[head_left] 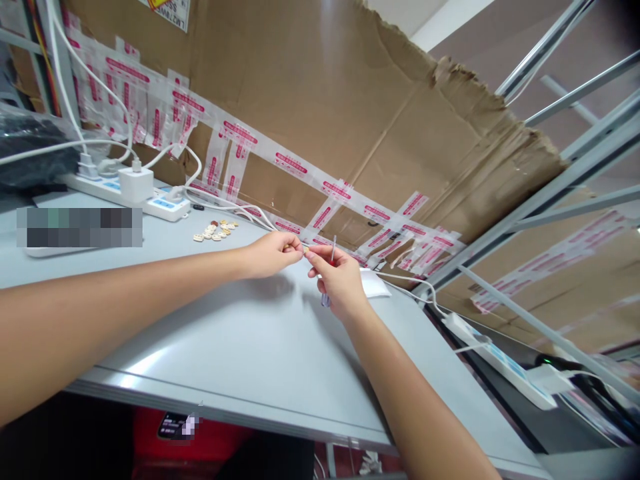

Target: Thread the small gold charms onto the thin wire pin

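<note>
Both my hands meet over the far part of a grey table [240, 347]. My left hand [273, 253] is closed, its fingertips pinching a tiny pale part that I cannot make out. My right hand [337, 280] is closed around a thin tool [333, 252] with a clear handle, a small screwdriver by its look; its shaft sticks up above the fingers and the handle end shows below the palm. The fingertips of the two hands almost touch. Several small beige and white parts [215, 231] lie on the table to the left of my left hand.
A white power strip [125, 190] with chargers and white cables sits at the back left. A second power strip [500, 360] lies off the table's right edge. Taped cardboard [325, 100] walls the back. A white pad [373, 283] lies behind my right hand. Metal frame bars [550, 193] cross on the right.
</note>
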A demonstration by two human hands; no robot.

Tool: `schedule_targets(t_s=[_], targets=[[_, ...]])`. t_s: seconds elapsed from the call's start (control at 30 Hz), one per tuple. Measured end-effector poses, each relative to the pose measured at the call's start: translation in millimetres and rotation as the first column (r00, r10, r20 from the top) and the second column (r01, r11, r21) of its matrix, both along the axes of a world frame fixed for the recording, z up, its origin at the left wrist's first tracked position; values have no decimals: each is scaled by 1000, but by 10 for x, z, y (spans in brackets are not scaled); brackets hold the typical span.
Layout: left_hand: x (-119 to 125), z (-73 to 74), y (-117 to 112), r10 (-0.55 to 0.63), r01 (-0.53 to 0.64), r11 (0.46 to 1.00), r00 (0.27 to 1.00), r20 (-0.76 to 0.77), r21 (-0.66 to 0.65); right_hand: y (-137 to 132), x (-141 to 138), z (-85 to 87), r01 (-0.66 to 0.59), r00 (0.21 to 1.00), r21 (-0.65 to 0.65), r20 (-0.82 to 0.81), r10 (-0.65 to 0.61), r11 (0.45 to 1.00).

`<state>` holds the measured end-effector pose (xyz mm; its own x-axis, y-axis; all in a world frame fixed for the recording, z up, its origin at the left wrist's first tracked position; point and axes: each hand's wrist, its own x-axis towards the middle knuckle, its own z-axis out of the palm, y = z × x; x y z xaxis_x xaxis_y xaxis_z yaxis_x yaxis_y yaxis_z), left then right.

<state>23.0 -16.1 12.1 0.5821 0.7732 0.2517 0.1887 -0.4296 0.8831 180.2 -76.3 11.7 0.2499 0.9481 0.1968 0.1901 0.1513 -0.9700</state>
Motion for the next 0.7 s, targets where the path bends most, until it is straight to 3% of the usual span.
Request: schedule_targets(t_s=[0.27, 0.7], targets=[[6, -29, 33, -19, 19, 1000, 1000, 14, 25, 16, 8, -16, 0, 1000, 0, -10, 0, 1000], [28, -24, 6, 50, -50, 999, 999, -21, 9, 3, -17, -13, 11, 999, 10, 37, -12, 1000]])
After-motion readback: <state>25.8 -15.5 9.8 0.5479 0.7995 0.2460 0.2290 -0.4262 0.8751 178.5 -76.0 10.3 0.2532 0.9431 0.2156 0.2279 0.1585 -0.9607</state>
